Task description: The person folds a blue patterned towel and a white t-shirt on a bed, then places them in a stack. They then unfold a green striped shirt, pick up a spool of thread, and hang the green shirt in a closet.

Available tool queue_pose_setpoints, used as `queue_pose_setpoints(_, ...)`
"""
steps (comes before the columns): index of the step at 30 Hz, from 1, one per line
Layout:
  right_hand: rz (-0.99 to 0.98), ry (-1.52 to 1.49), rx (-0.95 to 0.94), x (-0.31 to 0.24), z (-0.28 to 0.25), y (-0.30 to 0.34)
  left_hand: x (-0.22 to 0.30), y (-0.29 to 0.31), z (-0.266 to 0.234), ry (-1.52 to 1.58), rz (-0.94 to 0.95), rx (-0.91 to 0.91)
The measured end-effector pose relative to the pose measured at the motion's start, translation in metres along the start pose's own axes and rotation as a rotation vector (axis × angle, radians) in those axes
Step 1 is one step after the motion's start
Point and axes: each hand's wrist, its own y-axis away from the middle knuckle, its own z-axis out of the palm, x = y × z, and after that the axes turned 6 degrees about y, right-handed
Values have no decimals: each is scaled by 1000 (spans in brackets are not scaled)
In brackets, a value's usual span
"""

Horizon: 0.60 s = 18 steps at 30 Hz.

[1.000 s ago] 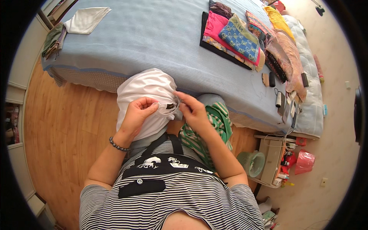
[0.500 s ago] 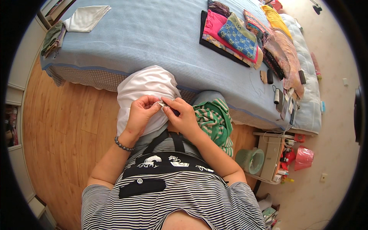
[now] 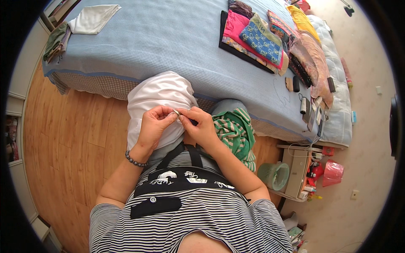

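My left hand [image 3: 155,123] and my right hand [image 3: 200,127] meet above my lap, each in a pinch. Between their fingertips is a small, shiny, pale thing [image 3: 176,112], too small to make out. Something dark [image 3: 193,122] shows under the fingers of my right hand, mostly hidden. White cloth [image 3: 154,90] is draped over my left knee, just beyond the hands. Across my right thigh lies a bunched green and cream striped garment [image 3: 235,131]. A beaded bracelet [image 3: 136,160] circles my left wrist.
Ahead is a bed with a blue checked cover [image 3: 168,46]. It bears folded clothes [image 3: 261,42], a white folded cloth [image 3: 95,19] and small dark items [image 3: 296,84]. On the right stand a green basket [image 3: 273,176] and a small cabinet [image 3: 296,168].
Both hands stay together in nearly the same place. The pale thing between the fingertips has shifted slightly and shows less now. The cloths have not moved noticeably.
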Motion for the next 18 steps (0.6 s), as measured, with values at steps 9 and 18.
queue_pose_setpoints(9,249,-658,-24,8,-6,-4,0,-2,-5,-10,0,-11)
queue_pose_setpoints(18,61,-22,-38,6,12,-55,-6,11,-13,-230,29,-33)
